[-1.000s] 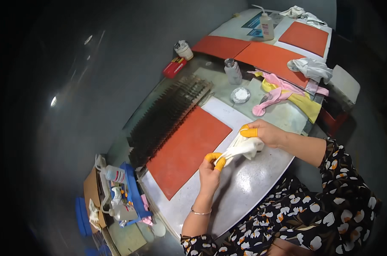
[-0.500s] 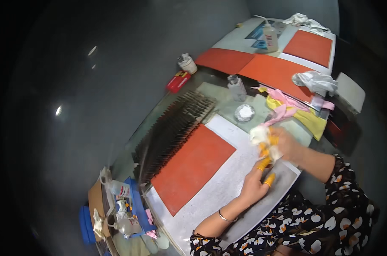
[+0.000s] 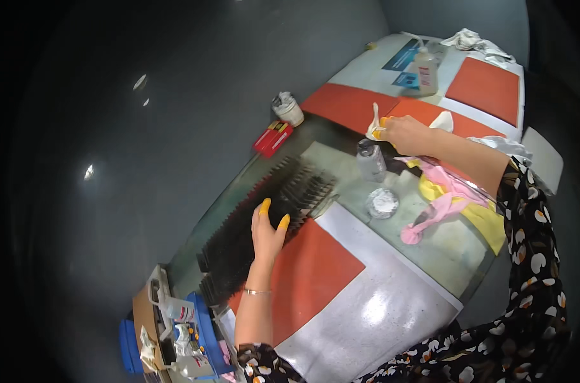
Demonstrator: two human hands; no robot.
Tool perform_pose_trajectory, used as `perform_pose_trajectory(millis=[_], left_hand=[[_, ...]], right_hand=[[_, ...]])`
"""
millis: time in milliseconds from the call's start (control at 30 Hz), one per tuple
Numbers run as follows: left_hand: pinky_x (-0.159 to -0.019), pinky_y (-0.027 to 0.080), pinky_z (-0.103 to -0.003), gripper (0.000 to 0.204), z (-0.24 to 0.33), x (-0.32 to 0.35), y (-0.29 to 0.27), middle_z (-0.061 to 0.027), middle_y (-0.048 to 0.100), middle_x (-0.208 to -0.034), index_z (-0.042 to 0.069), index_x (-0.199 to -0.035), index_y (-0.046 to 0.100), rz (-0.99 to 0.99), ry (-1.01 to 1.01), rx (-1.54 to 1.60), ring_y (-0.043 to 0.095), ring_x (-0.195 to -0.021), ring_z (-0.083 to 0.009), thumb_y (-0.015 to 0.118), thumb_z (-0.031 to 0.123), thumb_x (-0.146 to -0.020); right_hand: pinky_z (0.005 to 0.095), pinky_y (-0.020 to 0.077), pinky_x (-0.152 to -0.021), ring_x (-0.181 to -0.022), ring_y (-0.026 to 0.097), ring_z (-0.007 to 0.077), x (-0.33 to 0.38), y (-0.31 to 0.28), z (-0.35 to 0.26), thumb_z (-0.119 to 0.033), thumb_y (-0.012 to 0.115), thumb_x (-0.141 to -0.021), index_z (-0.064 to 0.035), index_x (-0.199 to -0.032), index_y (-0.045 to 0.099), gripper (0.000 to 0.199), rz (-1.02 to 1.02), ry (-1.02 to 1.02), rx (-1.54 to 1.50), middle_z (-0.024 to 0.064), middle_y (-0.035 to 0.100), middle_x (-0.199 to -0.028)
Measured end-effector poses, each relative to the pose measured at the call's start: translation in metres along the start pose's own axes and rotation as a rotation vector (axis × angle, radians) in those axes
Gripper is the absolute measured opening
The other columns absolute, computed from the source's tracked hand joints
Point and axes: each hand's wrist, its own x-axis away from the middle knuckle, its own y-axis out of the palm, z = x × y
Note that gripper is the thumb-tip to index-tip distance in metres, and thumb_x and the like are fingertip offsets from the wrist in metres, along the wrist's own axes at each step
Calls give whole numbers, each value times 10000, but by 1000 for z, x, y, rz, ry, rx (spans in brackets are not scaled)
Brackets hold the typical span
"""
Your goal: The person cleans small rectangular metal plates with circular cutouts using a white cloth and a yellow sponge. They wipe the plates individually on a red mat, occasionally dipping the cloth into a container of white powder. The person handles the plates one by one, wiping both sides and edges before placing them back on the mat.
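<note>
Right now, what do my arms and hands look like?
Your left hand and right hand have yellow fingertip covers; a thin silvery bangle circles your left arm. Your black fabric sleeves are printed with white-and-orange flowers.

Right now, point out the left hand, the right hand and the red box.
Left hand (image 3: 267,239): head view, middle of the hand, below the yellow-tipped fingers.
Right hand (image 3: 407,135): head view, back of the hand.
Red box (image 3: 273,139): head view, near the middle of its visible surface.

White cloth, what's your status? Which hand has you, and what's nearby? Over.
White cloth pinched in right hand. Left hand open at dark toothed strips, touch unclear. Dark-capped bottle close to right hand in view.
</note>
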Motion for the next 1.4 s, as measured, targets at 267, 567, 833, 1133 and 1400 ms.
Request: perform_pose_trajectory(millis=[267, 567, 833, 1133, 1400], left_hand=[[-1042, 275, -392, 893, -22, -24, 4, -214, 367, -1331, -56, -1283, 374, -347, -134, -231, 321, -1260, -328, 770, 396, -624], [-1025, 285, -387, 921, -6, -48, 15, -217, 399, -1293, -61, -1286, 368, -548, -188, -244, 346, -1234, -313, 784, 382, -594], [-1025, 307, -380, 1013, 20, 13, -44, -180, 374, -1312, -9, -1342, 281, -232, -111, -15, 355, -1221, -319, 831, 265, -537], [-1027, 276, -416, 1100, 125, 185, -37, -166, 310, -1347, 61, -1388, 202, -152, -45, 684, 357, -1222, -319, 849, 299, -531], [-1070, 221, -372, 1015, 126, 258, -69, -153, 286, -1414, -12, -1378, 231, -203, -746, 1613, 293, -1302, -263, 762, 401, -618]], right_hand=[[415, 473, -669, -824, 588, 318, -9, 14, -14, -24, 548, -693, -27, -921, 631, 242, -155, -67, -20, 159, 573, -843], [426, 462, -680, -837, 575, 317, -10, 18, 1, -44, 589, -648, -39, -926, 611, 279, -133, -35, -37, 146, 579, -848], [350, 432, -576, -662, 589, 248, 69, -64, -48, -94, 579, -736, -10, -854, 633, 155, -243, 264, -679, 139, 608, -719], [215, 343, -467, -547, 462, 57, 127, 19, -218, -192, 557, -881, -12, -891, 630, 194, -695, 569, -1799, 0, 538, -646], [224, 358, -496, -551, 458, 65, 154, 24, -294, -169, 585, -860, 6, -893, 650, 190, -659, 472, -1772, 12, 551, -640]])
